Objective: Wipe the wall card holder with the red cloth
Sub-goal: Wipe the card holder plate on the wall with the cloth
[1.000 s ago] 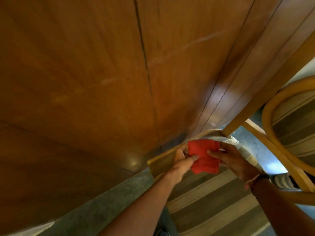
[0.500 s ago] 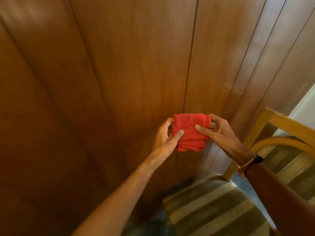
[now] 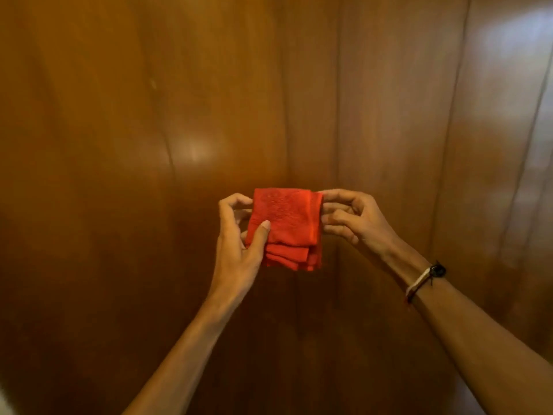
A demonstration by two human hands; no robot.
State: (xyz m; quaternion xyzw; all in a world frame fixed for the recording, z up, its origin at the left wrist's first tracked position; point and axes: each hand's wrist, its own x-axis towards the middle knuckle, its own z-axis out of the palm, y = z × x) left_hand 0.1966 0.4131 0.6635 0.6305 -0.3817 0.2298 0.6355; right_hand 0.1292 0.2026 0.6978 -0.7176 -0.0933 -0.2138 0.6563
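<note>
A folded red cloth (image 3: 285,226) is held up in front of the wood-panelled wall, in the middle of the view. My left hand (image 3: 236,241) grips its left edge, thumb pressed on the front. My right hand (image 3: 353,217) pinches the cloth's upper right edge with its fingertips. Several folded layers hang below the front face. No card holder shows anywhere in the view.
Glossy brown wooden wall panels (image 3: 179,115) with vertical seams fill the whole view. A corner between panels runs down behind the cloth. A cord bracelet (image 3: 422,280) sits on my right wrist.
The view has swung up from the striped chair and floor to the wall alone. Both hands have lifted the cloth and hold it higher, spread flatter between them.
</note>
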